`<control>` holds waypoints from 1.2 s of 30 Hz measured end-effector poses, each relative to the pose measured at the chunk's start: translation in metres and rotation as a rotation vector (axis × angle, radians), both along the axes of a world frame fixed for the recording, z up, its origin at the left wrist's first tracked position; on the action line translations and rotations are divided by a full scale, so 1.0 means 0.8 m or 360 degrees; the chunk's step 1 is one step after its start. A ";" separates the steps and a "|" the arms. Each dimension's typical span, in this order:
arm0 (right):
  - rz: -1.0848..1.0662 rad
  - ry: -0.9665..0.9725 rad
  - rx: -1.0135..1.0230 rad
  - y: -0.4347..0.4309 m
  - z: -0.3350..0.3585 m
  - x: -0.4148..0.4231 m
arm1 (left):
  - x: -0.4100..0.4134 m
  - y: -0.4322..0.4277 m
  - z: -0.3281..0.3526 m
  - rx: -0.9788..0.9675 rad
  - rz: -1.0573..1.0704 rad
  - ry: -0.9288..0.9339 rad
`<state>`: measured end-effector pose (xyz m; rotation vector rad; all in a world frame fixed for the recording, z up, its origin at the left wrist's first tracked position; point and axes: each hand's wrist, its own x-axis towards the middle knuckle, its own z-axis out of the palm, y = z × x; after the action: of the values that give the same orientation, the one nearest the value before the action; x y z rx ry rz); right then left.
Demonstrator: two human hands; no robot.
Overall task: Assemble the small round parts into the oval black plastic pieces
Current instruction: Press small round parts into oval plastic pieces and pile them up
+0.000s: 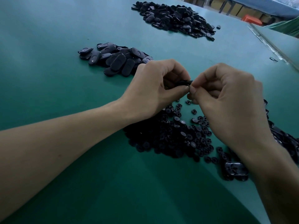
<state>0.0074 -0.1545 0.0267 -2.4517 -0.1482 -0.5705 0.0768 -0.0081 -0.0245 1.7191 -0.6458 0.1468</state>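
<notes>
My left hand (155, 88) grips an oval black plastic piece (184, 82) above the table; only its edge shows between my fingers. My right hand (226, 101) meets it from the right, thumb and forefinger pinched at the piece's end. Whatever they pinch is too hidden to make out. Below both hands lies a heap of small round black parts (174, 135). A pile of oval black pieces (116, 60) lies just beyond my left hand.
A bigger heap of black pieces (174, 18) sits at the far side of the green table (64, 94). More black pieces (236, 170) lie under and beside my right forearm. The table's right edge (271, 44) runs diagonally, with an orange crate (252, 20) beyond it.
</notes>
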 end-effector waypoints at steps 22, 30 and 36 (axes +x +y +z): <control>0.0164 0.0174 0.0321 -0.025 -0.011 0.015 | 0.003 0.001 0.003 -0.0170 -0.0154 0.0246; 0.0055 0.0129 0.0241 -0.022 -0.012 0.013 | 0.000 -0.001 0.004 -0.0212 -0.0227 0.0304; 0.0134 0.0245 0.0287 -0.030 -0.008 0.017 | 0.000 0.001 0.004 -0.0198 -0.0207 0.0298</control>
<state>0.0211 -0.1785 0.0203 -2.2911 -0.1307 -0.3412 0.0765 -0.0075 -0.0211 1.5448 -0.5947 -0.0639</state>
